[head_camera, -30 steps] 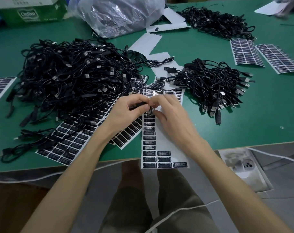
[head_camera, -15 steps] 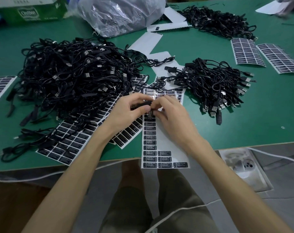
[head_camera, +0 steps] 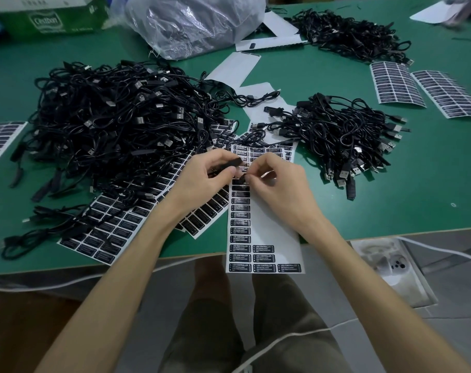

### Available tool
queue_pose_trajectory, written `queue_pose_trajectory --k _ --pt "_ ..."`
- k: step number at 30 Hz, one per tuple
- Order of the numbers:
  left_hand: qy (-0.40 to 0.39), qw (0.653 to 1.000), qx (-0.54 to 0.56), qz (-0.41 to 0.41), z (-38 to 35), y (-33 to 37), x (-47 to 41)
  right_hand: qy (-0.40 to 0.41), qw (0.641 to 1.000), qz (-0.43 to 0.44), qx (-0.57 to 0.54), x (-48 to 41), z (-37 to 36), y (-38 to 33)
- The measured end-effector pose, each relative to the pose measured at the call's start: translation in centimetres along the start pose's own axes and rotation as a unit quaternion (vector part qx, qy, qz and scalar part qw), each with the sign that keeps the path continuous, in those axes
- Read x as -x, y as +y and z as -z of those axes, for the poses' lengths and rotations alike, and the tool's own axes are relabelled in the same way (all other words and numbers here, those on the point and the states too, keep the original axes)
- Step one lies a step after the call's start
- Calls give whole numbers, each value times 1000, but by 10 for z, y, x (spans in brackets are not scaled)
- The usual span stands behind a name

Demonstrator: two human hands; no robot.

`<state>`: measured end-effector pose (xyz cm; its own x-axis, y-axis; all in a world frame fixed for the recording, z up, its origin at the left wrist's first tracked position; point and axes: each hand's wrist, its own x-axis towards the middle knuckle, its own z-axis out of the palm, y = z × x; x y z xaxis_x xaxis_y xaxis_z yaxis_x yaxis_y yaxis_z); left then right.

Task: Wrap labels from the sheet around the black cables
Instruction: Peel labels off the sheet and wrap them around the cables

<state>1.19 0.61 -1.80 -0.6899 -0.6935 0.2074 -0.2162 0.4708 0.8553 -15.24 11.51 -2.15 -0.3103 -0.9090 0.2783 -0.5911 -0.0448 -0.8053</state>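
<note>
Black cables are lying heaped at the left of the desk. One cable is being pinched in the left grip, just above the label sheet. The right grip is pinching a small label beside it. If either pinch slips, I'd say the sticky label is risking going on crooked or folding onto itself. A smaller pile is sitting farther right.

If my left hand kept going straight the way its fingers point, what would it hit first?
Probably your right hand, whose fingertips pinch what looks like a black label just beyond the small black cable piece your left hand holds.
</note>
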Motion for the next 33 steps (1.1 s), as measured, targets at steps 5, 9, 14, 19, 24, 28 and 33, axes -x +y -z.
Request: queue_pose_trajectory --k 5,9,14,19,24,28,33 --pt "6 999 -44 -14 1 2 0 17 998 -34 -55 -2 5 -1" --pt "46 997 -64 -6 0 2 -1 23 992 -49 -111 -3 9 1" --pt "83 995 -44 -36 -3 2 1 25 985 -63 -158 -4 10 4" --pt "62 980 -143 -126 -10 5 7 36 970 -70 -232 -3 13 6" --pt "77 963 -210 -148 -16 7 10 37 967 -85 -236 -2 13 5" --pt "60 961 -221 -156 -17 7 11 36 964 -95 -244 -3 13 5" --pt "54 962 -225 -142 -16 5 10 41 965 -101 -239 -4 12 5"
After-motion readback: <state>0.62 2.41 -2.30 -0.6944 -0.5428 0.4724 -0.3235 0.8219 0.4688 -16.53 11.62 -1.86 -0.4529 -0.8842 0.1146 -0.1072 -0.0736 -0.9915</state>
